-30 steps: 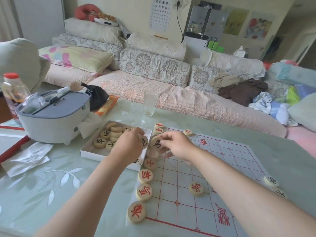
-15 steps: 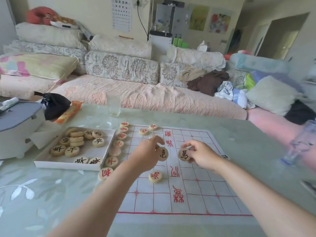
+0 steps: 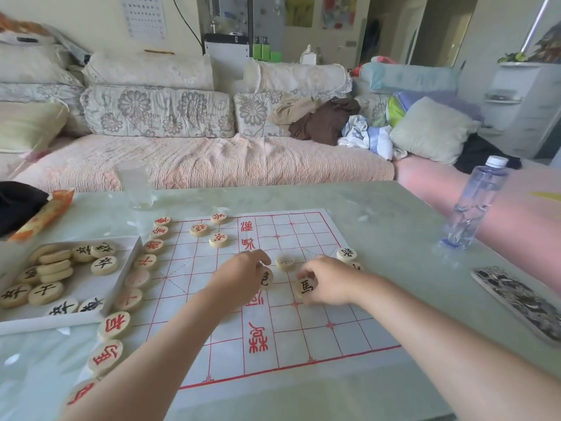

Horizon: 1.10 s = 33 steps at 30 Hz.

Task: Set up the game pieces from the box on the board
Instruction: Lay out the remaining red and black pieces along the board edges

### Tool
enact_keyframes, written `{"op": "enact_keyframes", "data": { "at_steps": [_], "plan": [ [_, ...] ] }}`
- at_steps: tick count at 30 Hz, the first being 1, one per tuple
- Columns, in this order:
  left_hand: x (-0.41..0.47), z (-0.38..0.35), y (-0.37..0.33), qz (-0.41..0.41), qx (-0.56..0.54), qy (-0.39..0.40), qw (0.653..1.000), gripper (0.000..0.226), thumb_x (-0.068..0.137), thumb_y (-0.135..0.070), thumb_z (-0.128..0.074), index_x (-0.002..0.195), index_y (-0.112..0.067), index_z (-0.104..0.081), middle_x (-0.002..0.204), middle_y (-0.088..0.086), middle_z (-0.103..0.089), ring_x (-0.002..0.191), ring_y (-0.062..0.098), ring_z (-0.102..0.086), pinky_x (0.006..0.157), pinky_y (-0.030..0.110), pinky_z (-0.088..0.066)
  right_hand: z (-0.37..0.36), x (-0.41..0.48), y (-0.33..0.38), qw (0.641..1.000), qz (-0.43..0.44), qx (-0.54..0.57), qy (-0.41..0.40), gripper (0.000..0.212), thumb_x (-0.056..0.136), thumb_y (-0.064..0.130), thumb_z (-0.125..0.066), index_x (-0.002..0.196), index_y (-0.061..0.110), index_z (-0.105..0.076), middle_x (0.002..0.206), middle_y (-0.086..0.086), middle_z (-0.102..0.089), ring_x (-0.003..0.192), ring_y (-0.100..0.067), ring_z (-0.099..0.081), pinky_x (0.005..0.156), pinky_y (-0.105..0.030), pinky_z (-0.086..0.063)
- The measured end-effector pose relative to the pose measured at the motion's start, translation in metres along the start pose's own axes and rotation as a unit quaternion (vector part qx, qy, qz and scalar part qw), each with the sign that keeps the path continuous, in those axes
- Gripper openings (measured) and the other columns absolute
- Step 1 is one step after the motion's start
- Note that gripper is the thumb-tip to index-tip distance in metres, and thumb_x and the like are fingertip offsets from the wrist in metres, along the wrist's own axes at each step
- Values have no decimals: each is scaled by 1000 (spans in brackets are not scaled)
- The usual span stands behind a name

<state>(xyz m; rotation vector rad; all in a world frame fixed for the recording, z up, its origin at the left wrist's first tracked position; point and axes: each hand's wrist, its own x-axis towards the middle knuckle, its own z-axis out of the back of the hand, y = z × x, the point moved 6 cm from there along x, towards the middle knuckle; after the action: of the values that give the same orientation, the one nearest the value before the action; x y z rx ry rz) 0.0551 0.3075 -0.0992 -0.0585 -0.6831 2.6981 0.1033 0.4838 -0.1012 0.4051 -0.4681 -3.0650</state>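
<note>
Left hand fingers pinching round wooden disc, right hand fingers gripping second disc, red-gridded paper board

Bright daylight in here: pink-covered sofa at twelve o'clock, floral cushions lined along it, doorway at one o'clock.

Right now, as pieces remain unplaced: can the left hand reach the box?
Probably yes: the box lies open left of the left hand; only low red pieces lie between, though it holds a piece.
</note>
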Motion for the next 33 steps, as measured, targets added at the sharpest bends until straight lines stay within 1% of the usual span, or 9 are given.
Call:
{"op": "enact_keyframes", "data": {
  "at_steps": [3,7,10,13,19,22,27,30,33],
  "plan": [
    [8,0,-3,-7,-9,-9,1000,27,98,-23,-39,116,-30,-58,114,-4,-61,82,14,-60,64,26,-50,-1,4,2,999,32,-22,-8,50,82,38,-75,128,27,-60,124,2,-50,116,-19,-54,93,-31,-45],
    [30,15,-10,-9,-47,-53,997,24,97,-23,-45,115,-26,-60,115,-2,-61,89,16,-57,71,30,-49,24,18,-10,995,32,54,-76,45,84,36,-69,125,27,-54,114,10,-54,107,-14,-53,83,-26,-42],
    [50,22,-15,-3,-70,-71,995,23,96,-24,-47,115,-26,-61,112,-5,-61,84,16,-58,61,27,-47,52,34,-34,988,-9,57,-147,34,83,41,-68,112,29,-56,106,13,-56,100,-14,-56,77,-29,-43],
    [69,18,-19,4,-113,-76,991,21,95,-24,-50,112,-26,-62,108,-12,-62,76,10,-57,52,21,-40,73,53,-61,979,-54,72,-182,23,80,39,-71,98,33,-58,104,12,-58,98,-14,-56,78,-31,-45],
    [107,-2,-12,42,-215,-68,973,20,91,-19,-57,109,-22,-64,107,-2,-65,88,22,-64,69,29,-49,92,100,-93,964,-91,77,-237,22,83,39,-70,101,31,-61,107,12,-58,103,-16,-57,81,-31,-44],
    [122,-12,-6,54,-234,-62,969,21,90,-16,-56,109,-21,-64,106,-1,-67,85,22,-67,77,36,-57,90,122,-102,962,-98,59,-248,20,86,40,-68,103,32,-62,112,11,-60,106,-16,-58,78,-29,-40],
    [138,-21,-2,51,-253,-63,964,20,89,-16,-56,107,-22,-64,105,-2,-67,89,23,-67,81,42,-57,87,144,-116,954,-103,67,-274,19,86,37,-68,104,30,-63,118,9,-62,110,-16,-58,85,-30,-44],
    [139,-25,0,51,-259,-64,962,21,90,-15,-57,108,-20,-64,104,-2,-67,90,23,-66,80,38,-57,84,153,-116,955,-88,61,-278,19,84,38,-71,101,31,-63,115,10,-62,108,-15,-58,79,-28,-40],
    [139,-27,2,49,-260,-66,962,21,91,-13,-57,109,-19,-66,102,-3,-67,83,19,-63,66,26,-49,74,160,-114,969,-78,26,-234,19,83,39,-72,99,31,-66,116,9,-60,105,-16,-59,78,-28,-42]
  ]
}}
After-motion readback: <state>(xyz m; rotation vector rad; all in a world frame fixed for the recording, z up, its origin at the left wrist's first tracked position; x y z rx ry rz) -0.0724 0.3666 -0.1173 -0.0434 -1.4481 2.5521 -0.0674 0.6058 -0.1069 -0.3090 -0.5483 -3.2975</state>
